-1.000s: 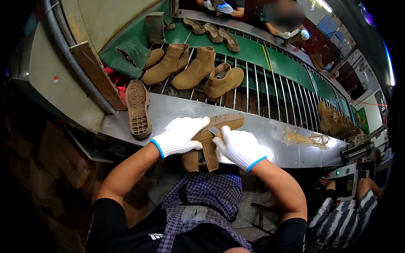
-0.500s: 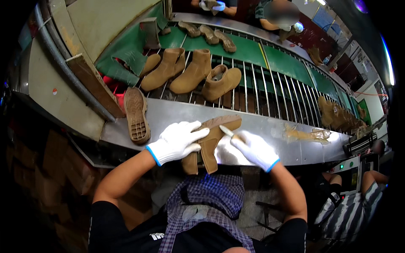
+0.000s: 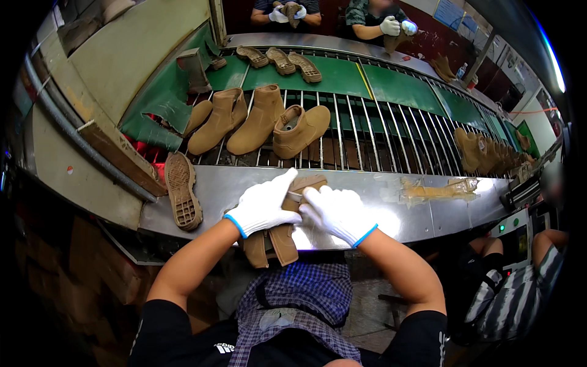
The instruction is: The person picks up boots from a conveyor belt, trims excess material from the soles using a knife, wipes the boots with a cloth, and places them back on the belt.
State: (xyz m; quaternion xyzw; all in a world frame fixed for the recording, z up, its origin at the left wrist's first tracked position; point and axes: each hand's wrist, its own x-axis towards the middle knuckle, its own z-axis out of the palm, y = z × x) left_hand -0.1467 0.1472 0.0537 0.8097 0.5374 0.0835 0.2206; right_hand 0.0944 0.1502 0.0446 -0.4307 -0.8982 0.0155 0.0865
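A tan suede ankle boot (image 3: pixel 284 246) lies sideways over the near edge of the metal ledge, its open shaft toward me and its sole end away. My left hand (image 3: pixel 264 203), in a white knit glove with a blue cuff, grips the boot at the middle. My right hand (image 3: pixel 337 213), gloved alike, is closed close beside it at the sole end. Between the hands shows a short pale blade (image 3: pixel 296 197) against the boot; its handle is hidden in my right fist. The fingers of both hands partly cover the boot.
A loose lugged sole (image 3: pixel 183 192) lies left on the metal ledge (image 3: pixel 373 199). Beyond, several tan boots (image 3: pixel 260 119) stand on a roller conveyor (image 3: pixel 391 131), with soles (image 3: pixel 280 62) on green sheeting. Co-workers' gloved hands (image 3: pixel 400 26) work across the line. More boots (image 3: pixel 489 153) stand far right.
My right hand has moved left, closer to my left hand, with the blade now mostly covered. My left hand has shifted along the boot toward the sole. The view has tilted slightly.
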